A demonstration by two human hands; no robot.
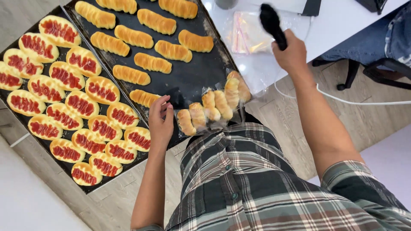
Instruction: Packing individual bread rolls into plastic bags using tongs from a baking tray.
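Note:
My left hand [160, 122] rests at the near edge of a black baking tray [201, 70], fingers loosely curled, next to a golden ridged roll [144, 98]. Several such rolls [152, 63] lie in rows on the tray. Beside that hand, clear bags holding bagged rolls [214, 107] sit on the tray's corner. My right hand [292, 53] is raised over the white table [338, 30], gripping black tongs [272, 23] by the handle end.
A second black tray [81, 184] at the left holds several oval buns topped with red sauce [68, 77]. Empty clear bags [248, 36] lie on the white table. A white cable [355, 102] crosses the wooden floor. Another person's jeans-clad leg [368, 40] and a chair [385, 70] are at the right.

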